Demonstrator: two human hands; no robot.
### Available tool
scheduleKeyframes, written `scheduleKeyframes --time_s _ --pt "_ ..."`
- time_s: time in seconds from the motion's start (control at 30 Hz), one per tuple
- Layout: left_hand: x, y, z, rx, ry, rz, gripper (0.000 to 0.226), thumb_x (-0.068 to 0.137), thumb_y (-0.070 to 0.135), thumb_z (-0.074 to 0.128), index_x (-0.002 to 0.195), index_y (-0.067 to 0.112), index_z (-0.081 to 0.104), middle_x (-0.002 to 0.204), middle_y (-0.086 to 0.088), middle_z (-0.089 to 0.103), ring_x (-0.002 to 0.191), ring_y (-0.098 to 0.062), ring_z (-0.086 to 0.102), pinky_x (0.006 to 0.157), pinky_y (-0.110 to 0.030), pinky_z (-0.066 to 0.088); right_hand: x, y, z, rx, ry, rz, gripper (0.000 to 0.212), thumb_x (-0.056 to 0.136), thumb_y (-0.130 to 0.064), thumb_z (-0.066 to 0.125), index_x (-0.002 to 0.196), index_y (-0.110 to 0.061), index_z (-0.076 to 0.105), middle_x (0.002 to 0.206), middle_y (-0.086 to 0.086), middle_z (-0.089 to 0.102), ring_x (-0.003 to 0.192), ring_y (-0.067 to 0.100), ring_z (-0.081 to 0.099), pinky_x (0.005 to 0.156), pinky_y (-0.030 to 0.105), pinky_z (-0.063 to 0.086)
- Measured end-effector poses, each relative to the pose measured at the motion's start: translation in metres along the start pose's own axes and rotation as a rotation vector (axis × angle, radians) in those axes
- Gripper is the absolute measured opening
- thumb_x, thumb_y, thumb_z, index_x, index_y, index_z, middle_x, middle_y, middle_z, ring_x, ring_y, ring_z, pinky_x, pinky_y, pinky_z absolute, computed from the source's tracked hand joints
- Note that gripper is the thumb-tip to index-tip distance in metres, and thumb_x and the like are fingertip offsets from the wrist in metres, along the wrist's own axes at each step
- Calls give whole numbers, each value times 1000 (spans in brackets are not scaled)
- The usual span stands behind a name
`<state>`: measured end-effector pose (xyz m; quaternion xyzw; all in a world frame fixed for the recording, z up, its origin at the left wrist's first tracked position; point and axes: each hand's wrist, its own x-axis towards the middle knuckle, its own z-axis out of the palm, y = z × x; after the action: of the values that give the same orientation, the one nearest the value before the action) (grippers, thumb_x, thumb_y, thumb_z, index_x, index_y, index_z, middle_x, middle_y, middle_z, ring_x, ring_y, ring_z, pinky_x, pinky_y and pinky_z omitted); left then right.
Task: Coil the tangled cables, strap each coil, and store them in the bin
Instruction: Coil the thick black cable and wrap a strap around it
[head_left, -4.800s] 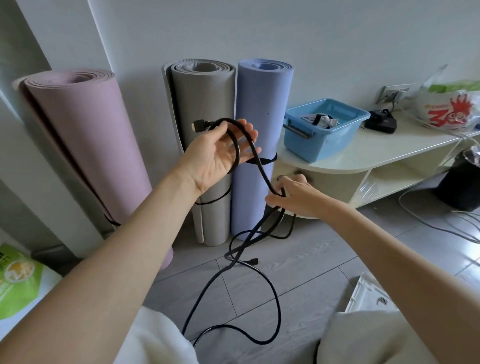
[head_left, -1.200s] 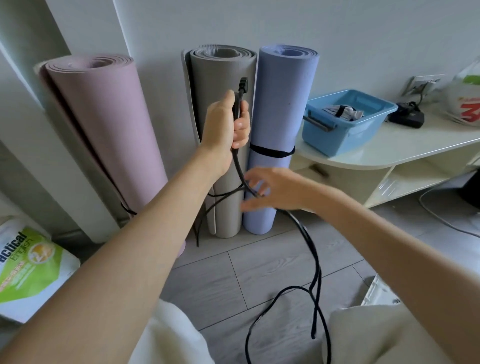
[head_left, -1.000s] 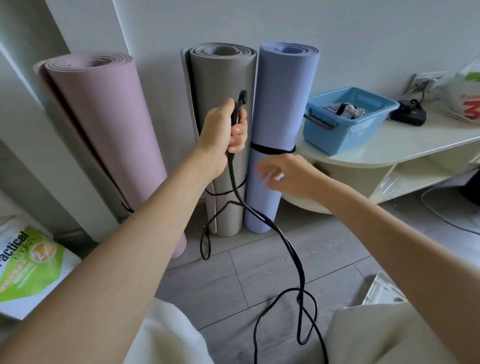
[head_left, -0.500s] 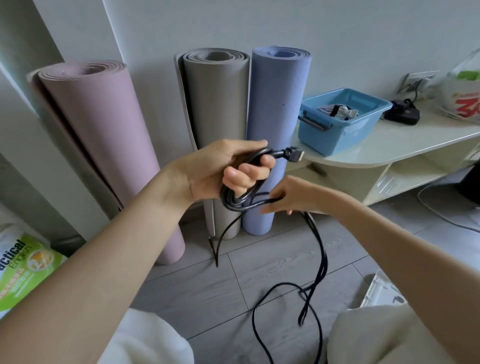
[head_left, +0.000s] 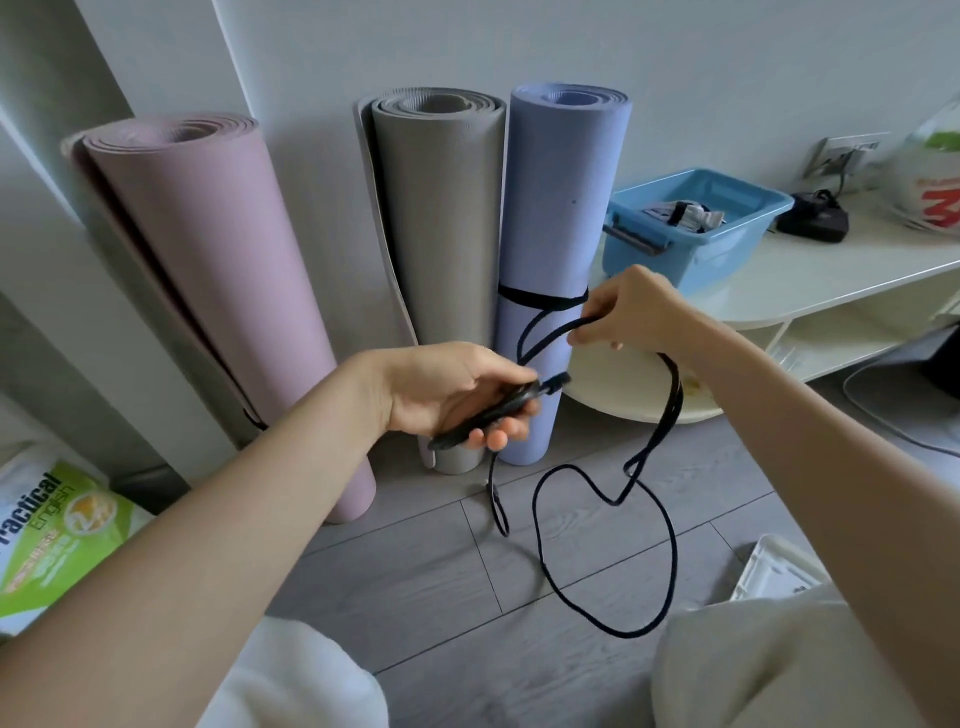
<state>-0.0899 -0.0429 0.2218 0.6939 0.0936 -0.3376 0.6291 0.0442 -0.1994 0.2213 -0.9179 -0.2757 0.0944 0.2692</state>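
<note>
A long black cable (head_left: 670, 530) runs between both hands and hangs in loose loops down to the floor. My left hand (head_left: 447, 392) grips a small bundle of its turns, with the plug end sticking out past the fingers. Up and to the right, my right hand (head_left: 626, 309) pinches a strand of the same cable, lifted into an arc. The blue bin (head_left: 727, 236) stands on the white shelf unit (head_left: 831, 270) behind my right hand, with some packets and a dark item inside.
Three rolled mats, pink (head_left: 218, 280), grey (head_left: 441, 249) and lavender (head_left: 561, 234), lean against the wall. A green book (head_left: 52, 535) lies at the left. A black adapter (head_left: 813, 221) and a printed bag (head_left: 935, 176) sit on the shelf top. A white tray (head_left: 774, 571) lies by my knee.
My left hand came down from high by the grey mat to mid-height, with turns of cable now gathered in it. My right hand rose to the right, drawing out a strand.
</note>
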Motion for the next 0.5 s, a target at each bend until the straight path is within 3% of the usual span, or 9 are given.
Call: scheduleKeyframes --time_s 0.07,0.23,0.33,0.5 --pt "3 -1 -6 -83 76 -7 36 101 32 30 76 12 47 52 4 47 40 -6 47 38 -13 35 -1 -4 0 -18 43 -12 14 72 -20 77 68 -12 66 58 -1 53 48 10 46 39 8 37" --pt "15 -3 -11 -332 333 56 36 102 24 33 78 5 52 56 -7 66 53 -17 68 48 -19 53 -7 -29 13 -28 78 -71 16 75 -21 74 76 -6 69 67 5 57 59 16 46 50 21 37" --pt "22 -3 -11 -448 454 144 37 103 19 25 79 1 47 68 -23 69 61 -28 70 54 -27 58 -16 -41 20 98 -55 -72 21 83 -16 61 80 5 68 65 12 58 51 16 46 51 20 39" --pt "39 1 -4 -609 691 343 38 102 17 26 120 -10 46 82 -24 65 45 -20 61 45 -26 52 -30 -51 28 479 -321 -66 21 86 6 49 105 5 57 82 19 60 63 25 61 66 31 55"
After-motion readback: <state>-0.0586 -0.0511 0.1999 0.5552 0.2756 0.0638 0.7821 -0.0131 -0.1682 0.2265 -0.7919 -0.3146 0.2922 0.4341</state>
